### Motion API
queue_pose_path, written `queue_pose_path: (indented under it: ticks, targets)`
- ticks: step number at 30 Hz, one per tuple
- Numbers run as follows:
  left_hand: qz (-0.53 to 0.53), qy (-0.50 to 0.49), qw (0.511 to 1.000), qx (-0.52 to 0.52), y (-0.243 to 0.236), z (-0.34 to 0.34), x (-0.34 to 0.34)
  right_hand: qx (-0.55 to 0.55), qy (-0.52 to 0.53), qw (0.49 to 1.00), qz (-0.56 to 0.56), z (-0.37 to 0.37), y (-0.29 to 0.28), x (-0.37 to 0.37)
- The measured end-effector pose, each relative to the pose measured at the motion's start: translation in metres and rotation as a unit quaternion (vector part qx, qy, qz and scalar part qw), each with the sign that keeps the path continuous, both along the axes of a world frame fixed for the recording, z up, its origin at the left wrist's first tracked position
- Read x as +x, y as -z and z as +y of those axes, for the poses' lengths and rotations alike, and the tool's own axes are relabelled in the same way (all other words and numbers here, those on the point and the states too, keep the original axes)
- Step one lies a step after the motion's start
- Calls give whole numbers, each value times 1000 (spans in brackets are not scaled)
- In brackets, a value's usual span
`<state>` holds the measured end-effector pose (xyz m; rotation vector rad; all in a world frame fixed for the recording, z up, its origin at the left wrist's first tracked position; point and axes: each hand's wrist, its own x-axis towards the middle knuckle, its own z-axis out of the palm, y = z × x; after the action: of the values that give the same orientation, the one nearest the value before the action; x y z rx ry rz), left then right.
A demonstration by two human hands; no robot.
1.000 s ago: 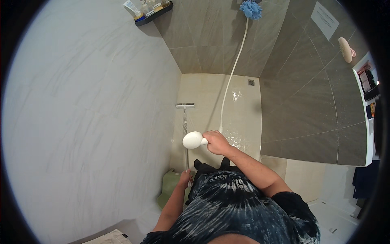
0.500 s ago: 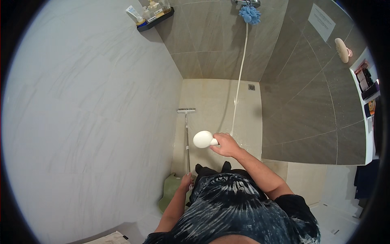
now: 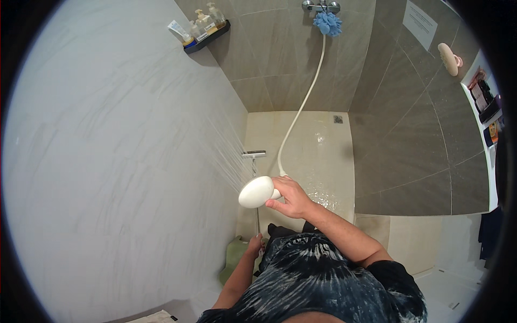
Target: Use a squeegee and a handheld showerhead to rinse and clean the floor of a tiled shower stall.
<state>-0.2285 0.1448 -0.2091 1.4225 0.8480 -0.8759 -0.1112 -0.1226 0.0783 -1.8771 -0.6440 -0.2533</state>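
Note:
My right hand (image 3: 291, 197) is closed round the handle of a white shower head (image 3: 256, 192). Thin jets of water spray from it toward the pale wall on the left. A cream hose (image 3: 305, 102) runs from the handle up to a chrome mixer tap (image 3: 321, 6) on the far wall. Low on the left, my left hand (image 3: 255, 245) grips the long metal pole of a squeegee (image 3: 254, 154). Its flat head rests on the floor beside the left wall, and the shower head hides part of the pole.
A blue bath puff (image 3: 327, 24) hangs below the tap. Bottles stand on a black corner shelf (image 3: 208, 37). A green plastic object (image 3: 232, 258) sits by my left arm. The beige floor (image 3: 318, 156) is wet, with a square drain (image 3: 338, 119) at the far right.
The shower head has moved left and nearer to me, tilting toward the left wall; its jets now show. The hose bows further left. My left hand keeps its grip on the pole.

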Motion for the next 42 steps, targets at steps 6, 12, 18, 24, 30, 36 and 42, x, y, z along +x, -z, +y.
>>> queue_pose_path:
  ticks: [6,12,18,24,30,36,42]
  targets:
    - [-14,-19,1000,-2,-8,-3,5,3,-14,1000,-19,-1,-15,3]
    - [-49,2,999,-7,6,7,-1,44,49,998,-14,-1,-17,2]
    - [-39,-32,999,-7,1,3,-3,114,66,989,60,-17,-39,-3]
    - [-21,-28,999,-12,-11,-6,9,70,50,996,10,-13,-58,-3]
    - [-55,29,998,26,1,3,6,56,-26,998,-26,9,-66,-13]
    - [-52,25,998,20,12,4,-5,38,-85,994,-50,30,-58,-30]
    - [-81,75,994,16,26,18,0,59,-27,998,6,17,-29,-22]
